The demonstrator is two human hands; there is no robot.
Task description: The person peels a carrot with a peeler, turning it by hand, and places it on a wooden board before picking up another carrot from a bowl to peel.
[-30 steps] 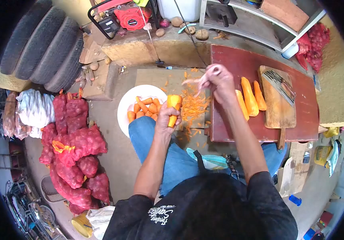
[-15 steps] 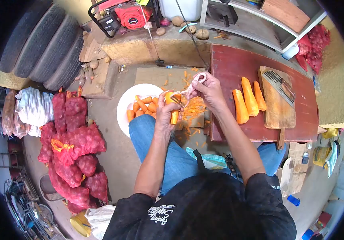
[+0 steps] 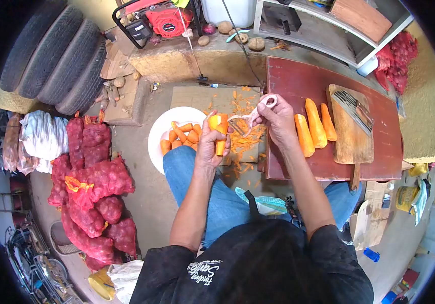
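My left hand [image 3: 210, 144] is wrapped round a partly peeled carrot [image 3: 221, 124], held upright above the floor. Just right of it, my right hand [image 3: 276, 120] grips the looped handle of a pale peeler [image 3: 253, 117], whose blade end is beside the carrot, apart from it. Orange peelings [image 3: 245, 144] lie on the cardboard and floor beneath. A white round tray [image 3: 155, 137] at the left holds several small carrots [image 3: 179, 133]. Three large peeled carrots [image 3: 315, 124] lie on the red table [image 3: 293, 76].
On the table, a wooden cutting board [image 3: 351, 148] bears a knife and a grater-like metal tool [image 3: 351, 109]. Red net sacks of onions [image 3: 96, 187] are piled at the left, below stacked tires [image 3: 50, 50]. A red generator [image 3: 169, 21] stands at the back.
My right hand has moved right with the peeler, away from the carrot. The carrot stays in my left hand, which has barely shifted.
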